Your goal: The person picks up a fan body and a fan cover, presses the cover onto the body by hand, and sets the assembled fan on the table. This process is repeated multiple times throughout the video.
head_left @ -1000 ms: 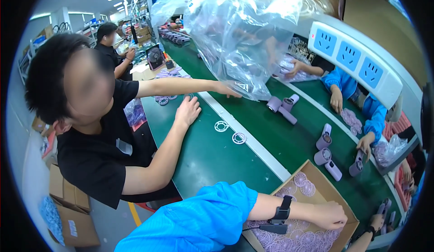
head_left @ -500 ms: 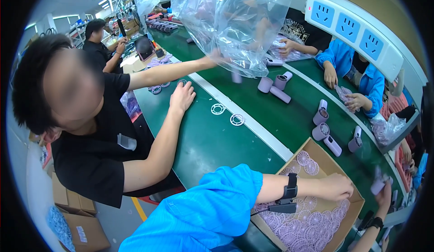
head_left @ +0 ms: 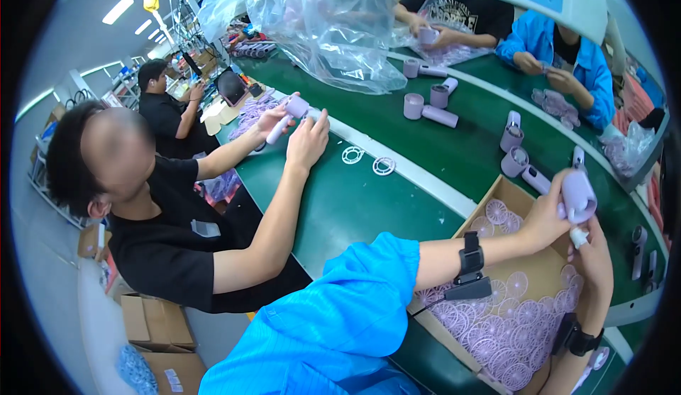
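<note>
Left hand (head_left: 545, 220) grips the fan (head_left: 579, 198) — right hand (head_left: 594, 259) curled at its six o'clock, hold unclear — best keep the fan steady, its open end clear.

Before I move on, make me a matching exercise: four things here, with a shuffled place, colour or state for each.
Things
1. Largest-looking lilac housing
2. Two white rings
3. Open cardboard box
4. Large plastic bag

Places and states
A. Transparent, toward the top of the picture
B. In the left grip
C. Holding many lilac spoked discs
D. Lying flat on the green table

Pairs: 1-B, 2-D, 3-C, 4-A
</note>
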### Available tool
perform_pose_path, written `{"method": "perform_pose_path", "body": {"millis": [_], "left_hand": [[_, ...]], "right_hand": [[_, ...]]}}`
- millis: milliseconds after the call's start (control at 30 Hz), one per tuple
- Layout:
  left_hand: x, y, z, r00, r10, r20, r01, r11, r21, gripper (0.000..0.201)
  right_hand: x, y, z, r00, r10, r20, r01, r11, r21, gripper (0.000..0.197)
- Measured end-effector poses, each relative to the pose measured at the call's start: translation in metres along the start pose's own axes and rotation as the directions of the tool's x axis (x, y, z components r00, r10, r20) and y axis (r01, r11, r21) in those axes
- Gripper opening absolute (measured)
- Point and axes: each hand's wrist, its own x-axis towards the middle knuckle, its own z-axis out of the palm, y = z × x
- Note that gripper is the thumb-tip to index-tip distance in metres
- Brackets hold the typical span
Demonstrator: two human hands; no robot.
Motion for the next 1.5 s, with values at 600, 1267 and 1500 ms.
{"method": "perform_pose_path", "body": {"millis": [600, 1267, 1500], "left_hand": [[0.025, -0.005, -0.005, 0.816, -0.554, 0.163, 0.555, 0.673, -0.489, 0.078], [0.024, -0.006, 0.012, 0.736, -0.620, 0.272, 0.660, 0.565, -0.496, 0.068], [0.022, -0.007, -0.005, 0.727, -0.649, 0.224, 0.664, 0.582, -0.469, 0.064]], "right_hand": [[-0.041, 0.020, 0.110, 0.700, -0.050, 0.713, 0.574, 0.633, -0.519, 0.046], [-0.064, 0.002, 0.105, 0.536, -0.070, 0.841, 0.685, 0.618, -0.385, 0.044], [-0.052, 0.010, 0.119, 0.452, -0.052, 0.891, 0.672, 0.677, -0.301, 0.040]]}}
